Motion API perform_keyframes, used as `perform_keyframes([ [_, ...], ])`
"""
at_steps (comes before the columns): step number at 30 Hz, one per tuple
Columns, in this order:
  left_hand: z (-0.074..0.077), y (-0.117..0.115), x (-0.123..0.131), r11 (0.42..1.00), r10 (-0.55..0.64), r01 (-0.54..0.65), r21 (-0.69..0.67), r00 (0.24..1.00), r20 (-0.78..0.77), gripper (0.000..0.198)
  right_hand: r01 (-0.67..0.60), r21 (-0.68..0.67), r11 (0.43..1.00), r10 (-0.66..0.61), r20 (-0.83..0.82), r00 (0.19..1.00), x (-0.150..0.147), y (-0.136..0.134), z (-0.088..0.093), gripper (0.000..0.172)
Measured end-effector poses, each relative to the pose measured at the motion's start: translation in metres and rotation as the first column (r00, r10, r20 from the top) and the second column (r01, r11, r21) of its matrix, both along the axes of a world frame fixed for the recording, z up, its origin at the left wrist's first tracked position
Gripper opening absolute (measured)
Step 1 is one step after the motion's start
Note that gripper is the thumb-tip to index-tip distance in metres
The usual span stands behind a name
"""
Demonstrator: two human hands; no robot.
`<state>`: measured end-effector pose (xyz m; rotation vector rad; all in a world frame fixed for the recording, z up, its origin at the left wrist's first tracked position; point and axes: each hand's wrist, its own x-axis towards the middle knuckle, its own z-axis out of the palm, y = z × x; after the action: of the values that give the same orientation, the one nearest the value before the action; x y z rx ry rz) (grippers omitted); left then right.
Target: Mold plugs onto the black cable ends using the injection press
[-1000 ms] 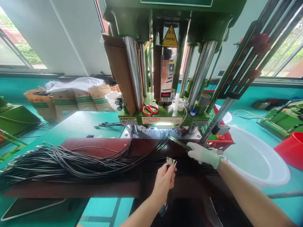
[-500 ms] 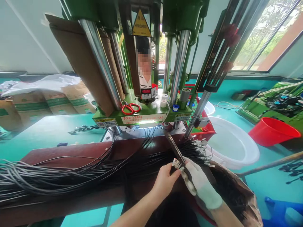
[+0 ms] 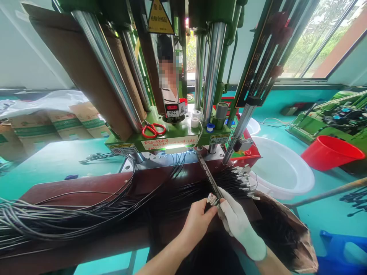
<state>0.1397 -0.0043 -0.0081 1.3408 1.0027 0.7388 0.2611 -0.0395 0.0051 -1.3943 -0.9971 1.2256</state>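
Two hands meet low in the middle, and both arms are cut off by the bottom edge. The left hand [image 3: 197, 221] is bare. Its fingers are curled tight around a small bunch of metal plugs [image 3: 212, 199]. The shiny tips poke out just above the thumb and fingertips, and the cords under them are hidden inside the fist. The right hand [image 3: 237, 223] wears a white glove and is closed around a thin dark tool [image 3: 208, 175]. The tool's handle is hidden in the glove. Its near part is right by the plugs, but I cannot tell if they touch. Beside the glove sits a brown bag [image 3: 301, 244], and the dark stuff in it is hard to make out. Lots of black cables [image 3: 57, 217] lie across the dark red bench [image 3: 86, 185], running off the left edge. More plugs [image 3: 243, 179] fan out just right of the tool. Farther back stands the green machine [image 3: 172, 138], with its top cut off, and red scissors [image 3: 153, 130] lie on its ledge. To the right sit a white tub [image 3: 282, 170] and a red bucket [image 3: 329, 152].
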Motion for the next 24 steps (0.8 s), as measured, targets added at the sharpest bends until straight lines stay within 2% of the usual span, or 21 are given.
perform_keyframes([
  [2, 0.001, 0.003, -0.001, 0.998, 0.045, -0.044, -0.041, 0.999, 0.03, 0.025, -0.023, -0.051, 0.998, 0.021, -0.04, 0.999, 0.001, -0.001, 0.004, 0.052],
  [4, 0.002, 0.006, -0.002, 0.983, 0.162, -0.151, -0.102, 0.981, 0.107, 0.028, -0.015, -0.075, 0.997, 0.009, -0.082, 0.997, 0.001, -0.001, 0.008, 0.05],
  [6, 0.004, 0.008, -0.003, 0.948, 0.278, -0.237, -0.211, 0.942, 0.191, 0.028, 0.007, -0.08, 0.997, -0.017, -0.119, 0.993, 0.002, -0.001, 0.009, 0.05],
  [7, 0.006, 0.009, -0.002, 0.932, 0.3, -0.237, -0.275, 0.929, 0.216, 0.029, 0.017, -0.078, 0.997, -0.027, -0.134, 0.991, 0.003, -0.001, 0.008, 0.05],
  [9, 0.008, 0.007, -0.001, 0.921, 0.247, -0.149, -0.359, 0.938, 0.242, 0.03, 0.014, -0.078, 0.997, -0.025, -0.15, 0.988, 0.004, 0.0, 0.005, 0.052],
  [11, 0.01, 0.005, 0.0, 0.921, 0.149, -0.041, -0.387, 0.956, 0.253, 0.03, 0.002, -0.084, 0.996, -0.014, -0.144, 0.989, 0.005, 0.0, 0.003, 0.055],
  [13, 0.012, 0.004, 0.001, 0.92, 0.1, 0.006, -0.393, 0.963, 0.249, 0.029, -0.009, -0.089, 0.996, -0.002, -0.125, 0.992, 0.005, -0.001, 0.003, 0.055],
  [20, 0.012, 0.005, -0.002, 0.904, 0.078, 0.021, -0.427, 0.974, 0.213, 0.033, -0.051, -0.072, 0.996, 0.043, -0.103, 0.994, 0.007, -0.002, 0.0, 0.057],
  [24, 0.009, 0.004, -0.004, 0.904, 0.094, -0.015, -0.427, 0.982, 0.166, 0.033, -0.092, 0.019, 0.996, 0.091, 0.063, 0.994, 0.01, -0.002, -0.009, 0.056],
])
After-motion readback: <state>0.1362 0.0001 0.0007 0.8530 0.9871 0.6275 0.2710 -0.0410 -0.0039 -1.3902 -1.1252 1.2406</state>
